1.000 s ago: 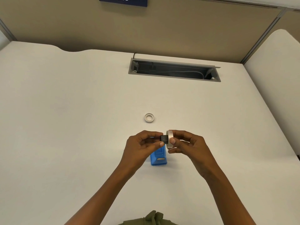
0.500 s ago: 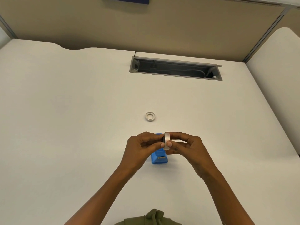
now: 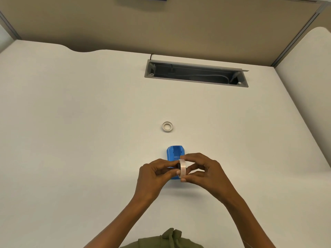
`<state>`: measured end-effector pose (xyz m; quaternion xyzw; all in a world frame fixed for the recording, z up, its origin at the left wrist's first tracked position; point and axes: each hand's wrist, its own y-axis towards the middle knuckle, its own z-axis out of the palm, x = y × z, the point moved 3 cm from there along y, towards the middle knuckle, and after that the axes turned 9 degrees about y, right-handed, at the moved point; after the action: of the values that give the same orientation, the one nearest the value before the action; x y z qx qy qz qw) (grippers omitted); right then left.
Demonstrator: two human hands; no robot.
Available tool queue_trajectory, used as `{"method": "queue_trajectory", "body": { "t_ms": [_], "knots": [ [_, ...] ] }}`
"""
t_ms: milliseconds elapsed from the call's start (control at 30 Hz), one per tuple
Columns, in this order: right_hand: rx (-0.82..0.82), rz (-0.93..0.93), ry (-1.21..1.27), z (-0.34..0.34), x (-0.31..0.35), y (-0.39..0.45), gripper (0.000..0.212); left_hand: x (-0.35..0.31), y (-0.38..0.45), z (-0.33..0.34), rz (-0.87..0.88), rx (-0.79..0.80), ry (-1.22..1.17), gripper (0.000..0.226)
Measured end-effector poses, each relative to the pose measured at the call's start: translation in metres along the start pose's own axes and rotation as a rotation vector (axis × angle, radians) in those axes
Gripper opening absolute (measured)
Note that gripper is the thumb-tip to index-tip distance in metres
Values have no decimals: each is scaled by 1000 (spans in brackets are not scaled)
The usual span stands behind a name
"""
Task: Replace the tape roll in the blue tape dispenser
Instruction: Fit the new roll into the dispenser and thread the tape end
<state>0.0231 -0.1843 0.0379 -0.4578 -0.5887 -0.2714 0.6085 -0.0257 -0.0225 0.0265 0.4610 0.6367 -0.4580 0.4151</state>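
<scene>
The blue tape dispenser point(image 3: 174, 153) lies on the white desk, its near half hidden behind my fingers. Just above it I hold a translucent tape roll point(image 3: 183, 169) on edge, pinched by my right hand point(image 3: 204, 173). My left hand point(image 3: 154, 174) grips a small black spool core point(image 3: 178, 166) that sits pressed into the roll's left side; only a sliver of it shows. A second, small white tape ring point(image 3: 167, 126) lies flat on the desk beyond the dispenser.
A grey cable tray opening point(image 3: 196, 73) is sunk into the desk point(image 3: 71, 140) at the back. A beige partition wall stands behind. An olive hood string shows at the bottom edge.
The black core in my left hand has gone into the tape roll held by my right hand. Both hands have drifted nearer to me, which uncovers the dispenser's far end.
</scene>
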Motion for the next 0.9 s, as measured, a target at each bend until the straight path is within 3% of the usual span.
{"method": "queue_trajectory", "body": {
  "t_ms": [167,300,533,900],
  "knots": [
    [-42,-54,-16,-4,5,5,56,-1,5,-1,-20,-19,-34,25],
    [-71,-102,-52,-7,10,15,44,-6,16,-5,33,-46,11,26],
    [-112,-84,-129,-4,6,32,44,-6,38,-9,158,-139,217,34],
    [-143,-46,-146,-6,-3,41,44,16,48,-5,67,-147,186,47]
  ]
}}
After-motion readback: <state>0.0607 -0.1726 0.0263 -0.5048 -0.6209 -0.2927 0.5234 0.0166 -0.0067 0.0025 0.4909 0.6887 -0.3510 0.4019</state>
